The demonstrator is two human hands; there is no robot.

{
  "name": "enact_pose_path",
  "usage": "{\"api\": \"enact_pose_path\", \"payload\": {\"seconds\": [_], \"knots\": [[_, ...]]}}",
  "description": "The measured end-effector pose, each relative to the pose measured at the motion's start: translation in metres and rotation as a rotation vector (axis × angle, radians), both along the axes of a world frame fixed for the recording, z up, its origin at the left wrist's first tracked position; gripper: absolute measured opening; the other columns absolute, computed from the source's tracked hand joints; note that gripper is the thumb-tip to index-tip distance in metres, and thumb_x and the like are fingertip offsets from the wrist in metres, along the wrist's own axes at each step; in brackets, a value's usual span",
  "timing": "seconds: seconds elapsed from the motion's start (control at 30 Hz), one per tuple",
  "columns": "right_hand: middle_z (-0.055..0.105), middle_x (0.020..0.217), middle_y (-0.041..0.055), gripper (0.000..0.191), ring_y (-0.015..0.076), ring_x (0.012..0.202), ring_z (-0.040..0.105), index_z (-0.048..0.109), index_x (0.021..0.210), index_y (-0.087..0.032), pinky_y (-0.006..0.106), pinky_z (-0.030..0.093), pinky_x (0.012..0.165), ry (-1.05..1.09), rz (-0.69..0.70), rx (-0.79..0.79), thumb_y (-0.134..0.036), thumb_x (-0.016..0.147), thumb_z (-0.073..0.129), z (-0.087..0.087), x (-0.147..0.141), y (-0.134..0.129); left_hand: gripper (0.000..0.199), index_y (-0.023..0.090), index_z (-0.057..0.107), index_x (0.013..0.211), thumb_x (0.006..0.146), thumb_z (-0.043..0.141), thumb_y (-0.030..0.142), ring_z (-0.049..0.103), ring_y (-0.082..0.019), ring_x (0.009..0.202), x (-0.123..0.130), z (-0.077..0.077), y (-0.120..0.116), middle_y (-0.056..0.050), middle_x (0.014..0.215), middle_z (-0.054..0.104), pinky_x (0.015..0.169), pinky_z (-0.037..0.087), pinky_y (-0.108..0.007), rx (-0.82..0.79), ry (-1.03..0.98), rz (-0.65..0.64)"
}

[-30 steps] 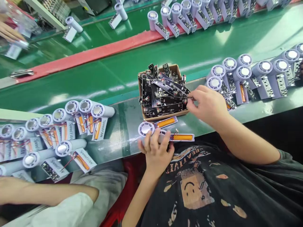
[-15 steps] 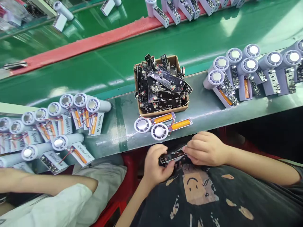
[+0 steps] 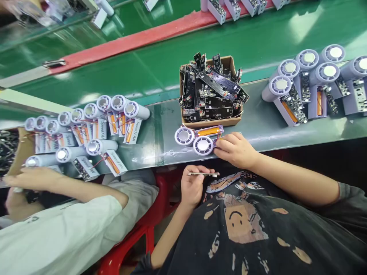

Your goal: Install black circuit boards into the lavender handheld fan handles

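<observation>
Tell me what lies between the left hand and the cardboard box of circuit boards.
Two pale fans on the bench lie between the left hand and the cardboard box, as the head view shows.

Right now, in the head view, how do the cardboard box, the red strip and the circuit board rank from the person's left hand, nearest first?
1. Circuit board: in the left hand.
2. Cardboard box: ahead, slightly right.
3. Red strip: beyond the box.
</observation>
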State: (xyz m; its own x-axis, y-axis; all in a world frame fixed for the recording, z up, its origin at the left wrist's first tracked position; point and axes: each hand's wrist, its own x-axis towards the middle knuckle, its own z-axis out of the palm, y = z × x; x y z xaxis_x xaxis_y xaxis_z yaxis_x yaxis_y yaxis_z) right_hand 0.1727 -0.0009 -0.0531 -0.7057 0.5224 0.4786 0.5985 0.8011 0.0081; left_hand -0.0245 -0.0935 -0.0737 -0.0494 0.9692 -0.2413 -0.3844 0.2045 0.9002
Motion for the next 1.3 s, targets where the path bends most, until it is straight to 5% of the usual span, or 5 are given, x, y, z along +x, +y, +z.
{"api": "enact_pose_path", "payload": {"seconds": [0.37, 0.6, 0.93, 1.2, 1.3], "knots": [[0.069, 0.095, 0.0012, 0.024, 0.0171, 0.086, 0.051, 0.067, 0.1, -0.027, 0.035, 0.033, 0.076, -0.044, 0.077, -0.002, -0.018, 0.098, 0.045, 0.002, 0.004, 0.01, 0.021, 0.027, 0.054, 0.093, 0.08, 0.054, 0.044, 0.028, -0.007, 0.049, -0.002, 0.026, 0.013, 0.005, 0.073, 0.037, 0.046, 0.033, -0.022, -0.108, -0.217, -0.074], [0.07, 0.099, 0.0028, 0.02, 0.0181, 0.084, 0.051, 0.067, 0.096, -0.025, 0.036, 0.035, 0.078, 0.136, -0.012, -0.064, -0.022, 0.098, 0.047, 0.001, -0.004, 0.011, 0.029, 0.025, 0.065, 0.086, 0.077, 0.069, 0.052, 0.058, -0.016, 0.085, -0.006, 0.026, 0.014, -0.003, 0.096, 0.057, 0.076, 0.052, -0.032, 0.13, 0.004, 0.266], [0.072, 0.089, 0.0023, 0.01, 0.0169, 0.081, 0.056, 0.066, 0.084, -0.021, 0.033, 0.038, 0.079, 0.485, -0.193, -0.51, -0.021, 0.09, 0.058, 0.008, -0.021, 0.0, 0.031, 0.022, 0.061, 0.086, 0.076, 0.079, 0.045, 0.045, -0.004, 0.044, -0.035, 0.043, 0.01, 0.008, 0.063, 0.052, 0.043, 0.041, -0.017, 0.234, 0.181, 0.437], [0.071, 0.087, 0.0021, 0.01, 0.0176, 0.081, 0.056, 0.068, 0.083, -0.021, 0.032, 0.035, 0.076, 0.479, -0.227, -0.568, -0.02, 0.087, 0.06, 0.013, -0.025, -0.005, 0.043, 0.023, 0.056, 0.095, 0.07, 0.084, 0.042, 0.075, -0.016, 0.07, -0.011, 0.004, -0.014, 0.005, 0.082, 0.06, 0.063, 0.062, -0.026, -0.079, 0.144, -0.037], [0.068, 0.083, 0.0025, 0.011, 0.0167, 0.081, 0.058, 0.069, 0.082, -0.02, 0.031, 0.038, 0.075, 0.509, -0.182, -0.632, -0.018, 0.087, 0.059, 0.017, -0.029, -0.003, 0.044, 0.022, 0.059, 0.095, 0.069, 0.084, 0.047, 0.075, -0.019, 0.074, -0.003, -0.004, -0.014, 0.0, 0.092, 0.064, 0.065, 0.062, -0.029, -0.012, 0.131, -0.004]]}}
